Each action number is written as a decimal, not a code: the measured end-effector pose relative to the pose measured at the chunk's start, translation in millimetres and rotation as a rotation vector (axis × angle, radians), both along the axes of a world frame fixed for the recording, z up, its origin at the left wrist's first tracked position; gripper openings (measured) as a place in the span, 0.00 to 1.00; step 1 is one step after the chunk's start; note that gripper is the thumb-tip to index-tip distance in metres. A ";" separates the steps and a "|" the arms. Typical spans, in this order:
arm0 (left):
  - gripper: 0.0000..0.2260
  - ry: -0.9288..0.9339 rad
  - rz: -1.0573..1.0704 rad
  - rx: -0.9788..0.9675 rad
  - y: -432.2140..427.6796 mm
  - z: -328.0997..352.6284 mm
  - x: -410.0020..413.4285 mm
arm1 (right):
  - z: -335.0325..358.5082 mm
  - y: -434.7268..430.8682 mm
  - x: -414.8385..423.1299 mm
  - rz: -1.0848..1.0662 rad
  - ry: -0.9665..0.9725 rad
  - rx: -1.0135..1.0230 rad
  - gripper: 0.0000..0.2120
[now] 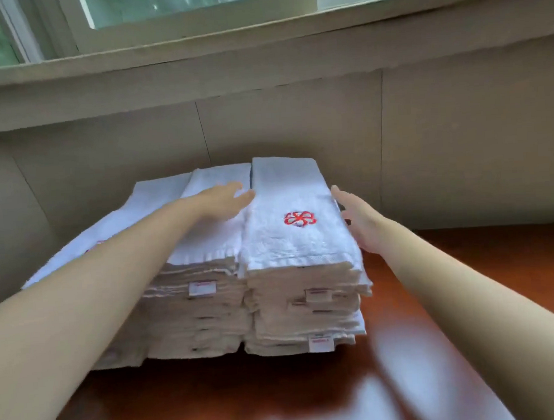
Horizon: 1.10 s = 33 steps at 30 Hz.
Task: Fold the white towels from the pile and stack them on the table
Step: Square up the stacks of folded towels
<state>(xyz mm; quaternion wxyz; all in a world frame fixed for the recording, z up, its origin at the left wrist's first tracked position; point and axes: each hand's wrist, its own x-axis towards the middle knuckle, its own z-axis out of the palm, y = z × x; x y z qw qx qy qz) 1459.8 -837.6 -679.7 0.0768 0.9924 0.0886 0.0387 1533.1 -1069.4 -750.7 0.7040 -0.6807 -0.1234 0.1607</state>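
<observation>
Towel stacks (210, 311) on table (515, 260), side by side under the fingers. Top towel (291, 248) lies between straight, empty fingers: left hand (223, 203) resting leftward, right hand (357, 224) at its right edge. Advice: press both sides evenly, squaring edges. Red emblem (299, 219) centred.

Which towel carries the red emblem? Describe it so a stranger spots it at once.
On the reddish-brown table under the window stand stacks of folded white towels, side by side. The top towel of the rightmost stack is the one. It alone shows a red embroidered emblem in plain view.
</observation>
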 end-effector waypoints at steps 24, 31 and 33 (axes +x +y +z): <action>0.27 0.205 -0.059 0.111 13.1 -2.4 147.6 | 52.1 88.1 92.0 0.165 -0.518 -1.116 0.26; 0.29 -0.010 0.066 0.035 32.0 -7.0 108.2 | 51.0 113.4 47.6 0.246 -0.604 -1.263 0.28; 0.29 0.167 0.095 0.031 35.7 -16.7 98.1 | 42.5 120.2 27.2 0.388 -0.577 -1.324 0.28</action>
